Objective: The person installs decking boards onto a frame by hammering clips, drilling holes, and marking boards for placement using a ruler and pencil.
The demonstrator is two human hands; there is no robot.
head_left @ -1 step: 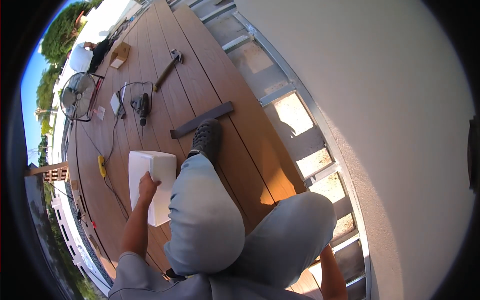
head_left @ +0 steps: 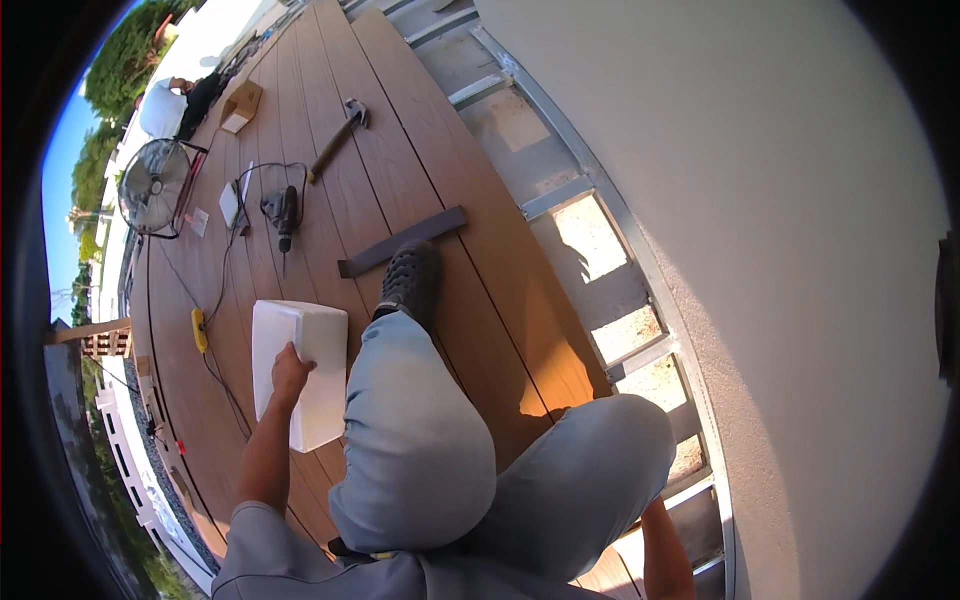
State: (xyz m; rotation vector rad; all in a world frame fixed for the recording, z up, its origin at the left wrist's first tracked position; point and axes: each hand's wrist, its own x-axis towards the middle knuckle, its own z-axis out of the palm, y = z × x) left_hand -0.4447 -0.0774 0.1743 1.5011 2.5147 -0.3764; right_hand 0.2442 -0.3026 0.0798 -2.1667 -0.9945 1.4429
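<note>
My left hand [head_left: 290,374] is closed over the upper edge of a white box-like block [head_left: 322,375], which sits on the brown deck boards beside my bent leg. The thumb points right, and the fingertips are partly hidden. Of my right arm only the forearm [head_left: 665,550] shows, low on the right; its hand is hidden behind my knee. Just beyond my dark shoe [head_left: 410,280], a flat dark grey strip [head_left: 403,241] lies across the boards.
Farther off lie a corded drill [head_left: 284,215], a hammer [head_left: 338,142] and a cardboard box [head_left: 241,106]. A fan [head_left: 156,187] stands at the left, near another person [head_left: 163,108]. Along the right, open metal framing [head_left: 560,195] with gaps borders a pale wall [head_left: 760,250].
</note>
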